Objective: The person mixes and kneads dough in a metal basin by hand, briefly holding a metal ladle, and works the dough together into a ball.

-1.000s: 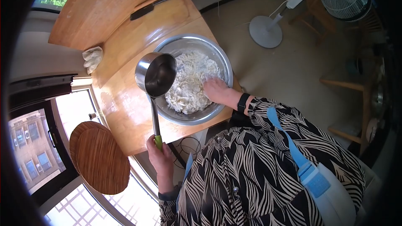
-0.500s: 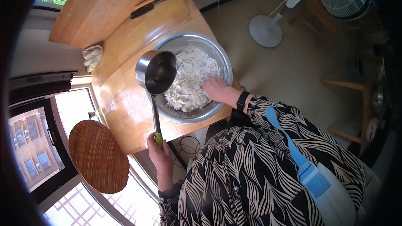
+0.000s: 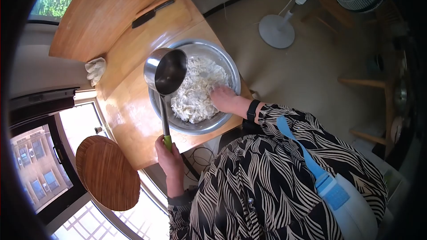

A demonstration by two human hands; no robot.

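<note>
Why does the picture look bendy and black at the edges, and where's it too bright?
Head view: probably a wide lens, bending edges, darkening corners; head view: the window pane is washed out white; head view: glare shines on the table, while the ladle looks dark inside.

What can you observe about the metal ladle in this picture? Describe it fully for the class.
The ladle has a deep, round, shiny cup that looks like steel, and a long, slim metal handle ending in a green grip. The left hand holds it there. The cup overlaps the picture-left side of the bowl, tilted so its dark inside shows. Whether it touches the rim or contains any liquid is unclear.
</note>
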